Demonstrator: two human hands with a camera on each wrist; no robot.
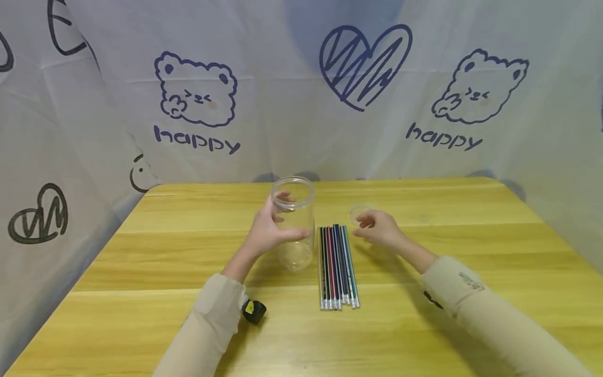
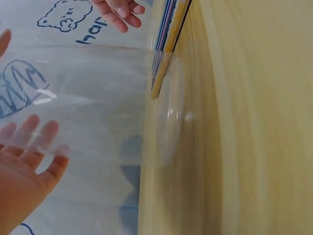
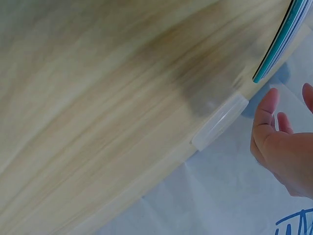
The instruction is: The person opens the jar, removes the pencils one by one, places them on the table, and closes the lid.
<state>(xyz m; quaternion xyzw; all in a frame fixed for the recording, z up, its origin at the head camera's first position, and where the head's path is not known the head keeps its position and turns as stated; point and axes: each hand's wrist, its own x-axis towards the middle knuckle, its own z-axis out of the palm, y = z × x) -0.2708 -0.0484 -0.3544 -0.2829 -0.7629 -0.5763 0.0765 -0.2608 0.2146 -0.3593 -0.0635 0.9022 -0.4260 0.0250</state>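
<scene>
My left hand (image 1: 265, 230) holds a tall clear plastic jar (image 1: 301, 256) upright, with the thumb on the near side and fingers behind. The jar's mouth is uncovered, and nothing shows inside it. Just right of the jar, a row of pencils (image 1: 335, 267) lies side by side on the table, silver ends toward me. My right hand (image 1: 381, 229) hovers past the pencils' far right end, its fingers loosely bent around nothing. Partly behind those fingers is a clear round lid (image 1: 356, 214); in the right wrist view the lid (image 3: 220, 122) lies flat on the table.
The wooden table (image 1: 160, 251) runs back to a white cloth (image 1: 282, 120) with drawn bears and hearts. A small black object with a yellow mark (image 1: 254, 311) shows at the left cuff. Both sleeves (image 1: 499, 309) reach in over the table's near side.
</scene>
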